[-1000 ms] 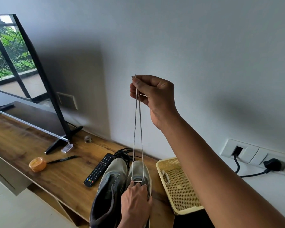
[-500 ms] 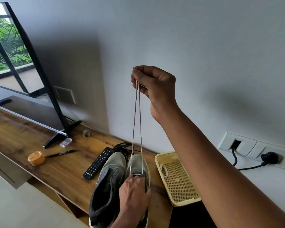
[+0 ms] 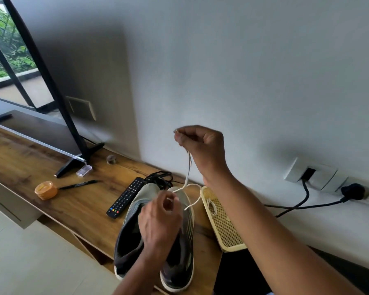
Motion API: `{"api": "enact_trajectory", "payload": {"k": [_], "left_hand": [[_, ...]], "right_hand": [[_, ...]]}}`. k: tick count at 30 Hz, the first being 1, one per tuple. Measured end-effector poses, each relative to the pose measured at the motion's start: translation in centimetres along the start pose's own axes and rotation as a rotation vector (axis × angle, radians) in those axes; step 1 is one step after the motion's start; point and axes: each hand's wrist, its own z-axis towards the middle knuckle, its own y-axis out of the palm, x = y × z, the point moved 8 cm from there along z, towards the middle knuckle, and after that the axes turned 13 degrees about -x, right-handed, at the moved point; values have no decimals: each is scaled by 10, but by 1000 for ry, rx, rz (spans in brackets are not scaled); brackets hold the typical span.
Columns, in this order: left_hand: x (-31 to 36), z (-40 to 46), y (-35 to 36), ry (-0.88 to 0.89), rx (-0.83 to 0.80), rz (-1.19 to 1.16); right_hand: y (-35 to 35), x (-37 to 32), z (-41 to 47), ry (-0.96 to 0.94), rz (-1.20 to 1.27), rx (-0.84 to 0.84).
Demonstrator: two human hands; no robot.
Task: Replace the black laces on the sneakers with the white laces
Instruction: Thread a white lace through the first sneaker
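Note:
Two grey sneakers stand side by side at the front edge of the wooden shelf. My right hand is raised above them and pinches both tips of a white lace, which hangs slack down to the right sneaker's toe. My left hand hovers over the right sneaker with fingers curled near the lace; whether it holds the lace is unclear. A heap of black laces lies behind the sneakers. Another white lace lies in the yellow tray.
A black remote lies left of the sneakers. Further left are a pen, an orange round tin and the TV stand. Wall sockets with black cables are at the right.
My right hand has dropped lower, so the white lace went from taut to slack. My left hand lifted off the sneaker towards the lace.

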Motion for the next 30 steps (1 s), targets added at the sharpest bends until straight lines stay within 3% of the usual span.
{"api": "enact_trajectory", "payload": {"k": [3, 7, 18, 25, 30], "left_hand": [[0, 5, -15, 92, 33, -276], [-5, 22, -8, 201, -111, -491], [-13, 40, 3, 214, -292, -425], [-13, 46, -3, 169, -216, -402], [-38, 47, -31, -21, 86, -158]], "right_hand": [[0, 47, -24, 82, -63, 4], [6, 104, -56, 208, -96, -15], [11, 159, -77, 383, 190, 6], [10, 158, -71, 393, 184, 18], [-14, 156, -65, 294, -158, 147]]}}
